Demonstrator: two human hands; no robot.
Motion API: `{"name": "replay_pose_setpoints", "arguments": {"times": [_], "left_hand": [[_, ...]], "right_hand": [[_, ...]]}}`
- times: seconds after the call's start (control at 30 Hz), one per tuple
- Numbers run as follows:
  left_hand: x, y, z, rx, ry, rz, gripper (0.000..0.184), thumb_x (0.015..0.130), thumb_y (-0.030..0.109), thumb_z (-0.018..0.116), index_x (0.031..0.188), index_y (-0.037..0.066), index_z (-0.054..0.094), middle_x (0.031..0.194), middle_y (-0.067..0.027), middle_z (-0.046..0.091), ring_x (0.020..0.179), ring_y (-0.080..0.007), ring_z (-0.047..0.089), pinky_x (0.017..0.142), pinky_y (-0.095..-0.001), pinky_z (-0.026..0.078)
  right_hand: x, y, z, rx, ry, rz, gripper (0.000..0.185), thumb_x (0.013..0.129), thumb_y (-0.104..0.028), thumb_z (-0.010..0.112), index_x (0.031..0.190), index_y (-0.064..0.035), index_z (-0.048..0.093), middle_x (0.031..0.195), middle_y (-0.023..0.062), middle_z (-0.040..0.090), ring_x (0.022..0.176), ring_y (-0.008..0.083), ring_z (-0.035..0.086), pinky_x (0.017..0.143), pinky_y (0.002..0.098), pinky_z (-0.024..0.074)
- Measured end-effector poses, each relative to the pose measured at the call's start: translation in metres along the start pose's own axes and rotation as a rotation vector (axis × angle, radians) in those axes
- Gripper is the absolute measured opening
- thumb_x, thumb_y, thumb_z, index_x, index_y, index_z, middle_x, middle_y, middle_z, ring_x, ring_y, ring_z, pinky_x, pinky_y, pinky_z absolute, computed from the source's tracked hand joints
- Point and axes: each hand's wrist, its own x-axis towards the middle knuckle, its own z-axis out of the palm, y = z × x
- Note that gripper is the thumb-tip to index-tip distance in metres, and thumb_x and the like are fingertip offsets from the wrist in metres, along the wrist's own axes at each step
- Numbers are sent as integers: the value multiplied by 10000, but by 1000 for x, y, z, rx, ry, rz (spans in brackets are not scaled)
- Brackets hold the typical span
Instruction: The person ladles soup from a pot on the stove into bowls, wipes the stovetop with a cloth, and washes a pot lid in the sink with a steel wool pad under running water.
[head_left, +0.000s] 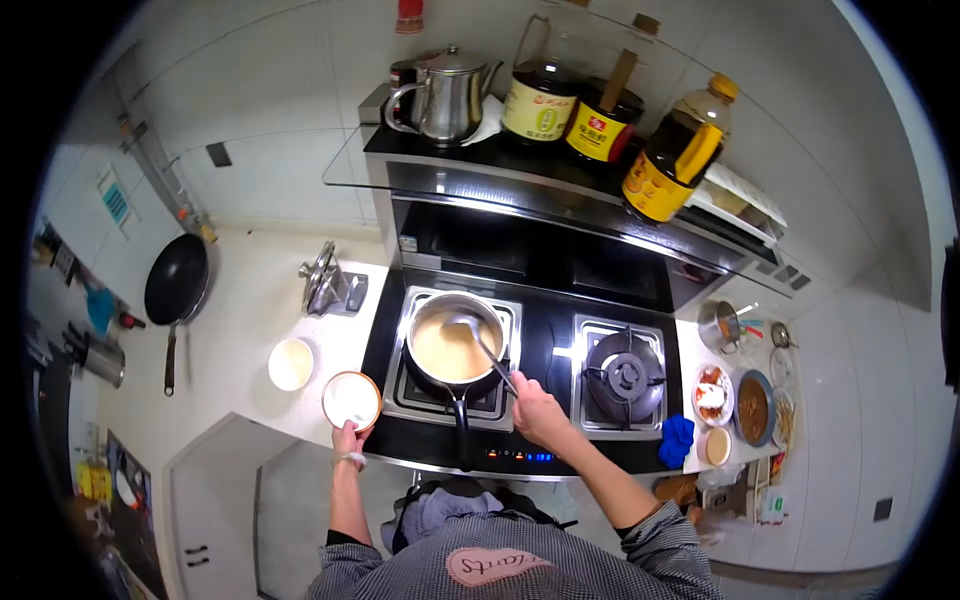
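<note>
from where i stand, r. hand (537,410) grips a metal utensil (493,358), long axis slanting fwd-left into the pot (455,302), which sits fwd-left of it, nearer it than the l. hand (347,438); l. hand holds a bowl (352,381) by its near rim, pot fwd-right

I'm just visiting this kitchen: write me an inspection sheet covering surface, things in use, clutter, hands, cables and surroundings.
Surface: black cooktop, pale counter to its left.
Job's things: saucepan of beige liquid on the cooktop; utensil dipped in it; bowl.
Clutter: crumpled blue item near the cooktop's right edge.
Hands: right hand grips the utensil; left hand holds the bowl.
Cables: nothing seen.
Surroundings: metal kettle and bottles on a shelf behind.
</note>
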Motion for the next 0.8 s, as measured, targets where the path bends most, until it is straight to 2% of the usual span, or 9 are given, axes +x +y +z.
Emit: {"name": "replay_pose_setpoints", "arguments": {"times": [0.07, 0.1, 0.17, 0.2, 0.3, 0.5, 0.6, 0.7, 0.8], "left_hand": [[-39, 0, 11, -14, 53, 39, 462, 768, -6, 457, 1224, -32, 385, 1118, -197, 523, 932, -313, 608, 767, -431, 580], [-53, -4, 13, -17, 80, 73, 488, 765, -8, 459, 1245, -12, 373, 1130, -188, 519, 953, -311, 601, 781, -438, 574], [-75, -15, 9, -44, 116, 71, 519, 760, -9, 467, 1268, 5, 359, 1139, -179, 514, 965, -306, 595, 775, -439, 573], [-96, -16, 14, -55, 113, 102, 527, 760, -7, 470, 1274, 10, 358, 1143, -175, 514, 967, -300, 594, 771, -429, 574], [-131, -20, 24, -65, 147, 133, 520, 760, 2, 487, 1267, 14, 376, 1120, -164, 531, 928, -276, 610, 754, -377, 579], [-162, -21, 32, -160, 123, 86, 503, 766, 28, 507, 1259, 9, 408, 1126, -165, 556, 897, -278, 638, 728, -354, 590], [-170, -9, 44, -159, 118, 76, 519, 769, 40, 509, 1275, 3, 397, 1142, -174, 553, 912, -285, 639, 728, -362, 592], [-169, -2, 51, -75, 106, 73, 464, 776, 57, 515, 1223, -5, 405, 1086, -159, 564, 867, -266, 653, 681, -338, 606], [-166, -3, 55, -92, 126, 83, 468, 775, 69, 519, 1224, -4, 407, 1067, -165, 574, 852, -270, 660, 655, -327, 608]], "right_hand": [[11, 4, -24, 168, -115, 56, 256, 834, -97, 452, 1069, 4, 451, 766, 248, 583, 759, 481, 581, 738, 560, 459], [19, 15, -29, 180, -161, 84, 156, 843, -115, 467, 956, -8, 482, 645, 160, 562, 620, 382, 600, 608, 495, 485], [40, 25, -51, 590, -501, 431, 113, 865, -149, 496, 865, -35, 494, 632, 59, 509, 503, 212, 525, 446, 360, 434], [44, 26, -64, 859, -563, 522, 144, 885, -161, 504, 784, -62, 477, 641, -4, 439, 485, 85, 403, 399, 235, 335], [55, 31, -83, 1023, -697, 606, 98, 919, -124, 476, 837, -77, 449, 697, 15, 458, 480, 48, 340, 390, 199, 269], [68, 68, -70, 1629, -876, 806, 89, 921, -109, 461, 907, -22, 451, 763, 47, 510, 480, 29, 336, 384, 179, 282], [66, 75, -77, 1752, -898, 849, 87, 920, -109, 464, 921, -25, 438, 777, 49, 503, 479, 21, 327, 384, 176, 277], [57, 51, -99, 1404, -770, 724, 93, 923, -117, 462, 918, -27, 436, 774, 49, 494, 479, 17, 336, 381, 165, 274], [53, 56, -99, 1490, -770, 761, 138, 926, -139, 491, 953, -18, 431, 794, 44, 501, 473, -4, 336, 385, 133, 274]]}}
